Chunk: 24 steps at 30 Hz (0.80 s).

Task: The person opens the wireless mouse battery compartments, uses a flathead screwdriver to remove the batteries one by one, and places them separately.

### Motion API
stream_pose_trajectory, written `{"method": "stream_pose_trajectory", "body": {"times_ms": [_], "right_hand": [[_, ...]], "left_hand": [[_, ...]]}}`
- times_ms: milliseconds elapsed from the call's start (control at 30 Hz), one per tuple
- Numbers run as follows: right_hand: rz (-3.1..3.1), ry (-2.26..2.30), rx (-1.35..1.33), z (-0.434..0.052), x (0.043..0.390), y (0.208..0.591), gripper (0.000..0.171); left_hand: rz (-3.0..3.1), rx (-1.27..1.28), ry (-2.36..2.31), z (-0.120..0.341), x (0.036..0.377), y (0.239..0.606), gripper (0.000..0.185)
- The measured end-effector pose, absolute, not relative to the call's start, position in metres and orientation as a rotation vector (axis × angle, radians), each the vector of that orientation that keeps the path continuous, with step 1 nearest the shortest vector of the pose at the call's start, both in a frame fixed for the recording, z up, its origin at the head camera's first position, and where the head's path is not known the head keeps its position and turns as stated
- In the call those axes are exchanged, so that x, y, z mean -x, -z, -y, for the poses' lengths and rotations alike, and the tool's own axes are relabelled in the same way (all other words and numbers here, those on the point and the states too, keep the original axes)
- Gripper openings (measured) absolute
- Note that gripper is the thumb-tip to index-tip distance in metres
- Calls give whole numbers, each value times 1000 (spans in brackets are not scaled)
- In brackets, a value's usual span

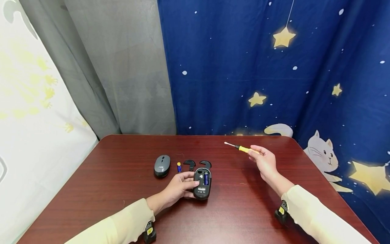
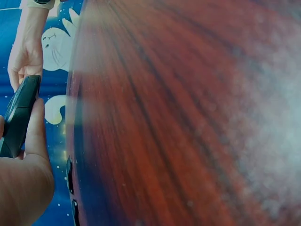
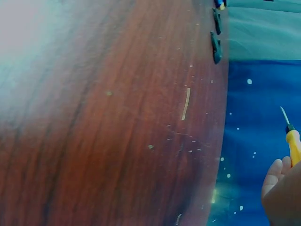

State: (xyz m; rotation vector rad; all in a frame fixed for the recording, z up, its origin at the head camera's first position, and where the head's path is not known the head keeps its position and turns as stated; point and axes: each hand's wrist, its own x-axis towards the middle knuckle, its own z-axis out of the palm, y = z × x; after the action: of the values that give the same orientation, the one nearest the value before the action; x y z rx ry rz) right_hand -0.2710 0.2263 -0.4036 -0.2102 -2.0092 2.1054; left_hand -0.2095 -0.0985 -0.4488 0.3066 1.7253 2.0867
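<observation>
A black mouse [image 1: 202, 183] lies upside down on the red-brown table [image 1: 122, 189], its battery bay uncovered with a blue battery inside. My left hand [image 1: 181, 187] grips its left side; the left wrist view shows the thumb along the mouse [image 2: 19, 115]. My right hand [image 1: 264, 161] is raised over the table's right part and pinches a yellow-handled screwdriver [image 1: 242, 148], tip pointing left. The same screwdriver [image 3: 292, 141] shows in the right wrist view.
A second grey mouse [image 1: 162, 165] sits upright to the left. Beside it lie a loose blue battery [image 1: 179, 167] and two black curved covers [image 1: 189, 164] [image 1: 206, 164]. Curtains hang behind the table's far edge.
</observation>
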Motion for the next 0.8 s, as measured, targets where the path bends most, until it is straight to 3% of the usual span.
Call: {"method": "stream_pose_trajectory", "body": {"times_ms": [233, 800], "right_hand": [[1885, -2271, 146, -225, 269, 396, 20], [1635, -2593, 16, -213, 265, 381, 16]], "left_hand": [[-1715, -315, -2094, 100, 210, 450, 50], [-1727, -308, -2091, 100, 208, 448, 49]]}}
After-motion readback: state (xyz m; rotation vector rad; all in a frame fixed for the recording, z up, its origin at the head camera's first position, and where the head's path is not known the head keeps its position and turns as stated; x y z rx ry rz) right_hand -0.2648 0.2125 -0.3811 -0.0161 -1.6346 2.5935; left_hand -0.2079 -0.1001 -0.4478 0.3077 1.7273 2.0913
